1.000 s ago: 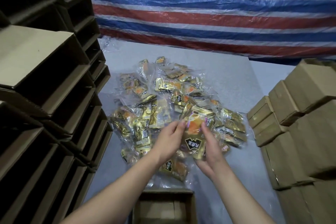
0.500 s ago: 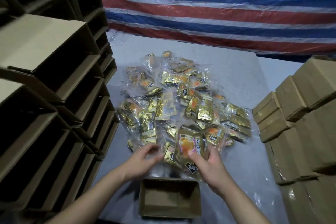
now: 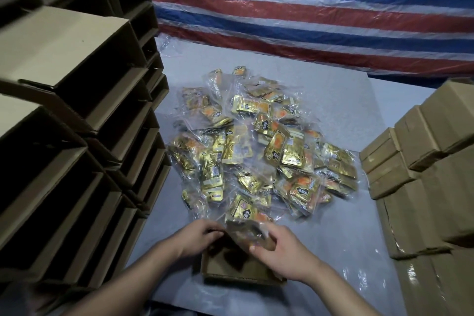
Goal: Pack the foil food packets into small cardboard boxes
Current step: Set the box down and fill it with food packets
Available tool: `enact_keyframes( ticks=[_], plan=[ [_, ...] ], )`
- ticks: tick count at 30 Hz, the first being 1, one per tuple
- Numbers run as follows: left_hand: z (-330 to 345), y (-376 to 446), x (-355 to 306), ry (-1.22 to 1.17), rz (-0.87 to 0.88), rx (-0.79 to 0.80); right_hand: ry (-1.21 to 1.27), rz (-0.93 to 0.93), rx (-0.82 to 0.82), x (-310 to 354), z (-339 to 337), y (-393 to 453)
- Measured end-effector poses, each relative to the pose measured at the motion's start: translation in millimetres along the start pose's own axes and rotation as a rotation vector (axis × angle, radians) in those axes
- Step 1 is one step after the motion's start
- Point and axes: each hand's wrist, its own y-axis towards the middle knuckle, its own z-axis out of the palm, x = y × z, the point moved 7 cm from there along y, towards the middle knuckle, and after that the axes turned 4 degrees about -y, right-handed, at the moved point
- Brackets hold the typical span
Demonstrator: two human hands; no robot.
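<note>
Grey desk [image 3: 333, 115] under a striped tarp [image 3: 307, 7]; my left hand [image 3: 197, 238] and right hand [image 3: 279, 254] both pinch a packet [image 3: 246, 232] over the open box [image 3: 230, 270].

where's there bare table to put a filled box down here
Bare table lies to the right of the open box, between the packet pile and the closed boxes. More lies behind the pile, below the striped tarp. Crowded: the middle, and the left, where the empty box stacks nearly reach the pile.
</note>
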Motion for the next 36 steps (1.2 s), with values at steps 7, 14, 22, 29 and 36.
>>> enact_keyframes(
  ticks=[7, 14, 22, 29, 36],
  plan=[
    [-8, 7, -7, -0.013, 0.036, 0.008, -0.638, -0.03, 0.239, -11, 28, 18],
    [-4, 12, -6, -0.011, 0.076, 0.011, -0.789, 0.136, 0.462, -34, 59, 60],
    [-4, 13, -6, 0.012, 0.08, -0.025, -0.701, 0.252, 0.496, -58, 84, 66],
    [-5, 11, -6, 0.018, 0.091, -0.048, -0.654, 0.162, 0.417, -41, 59, 60],
    [0, 7, -15, 0.095, 0.13, -0.063, -0.858, 0.262, 0.628, -70, 93, 62]
  ],
)
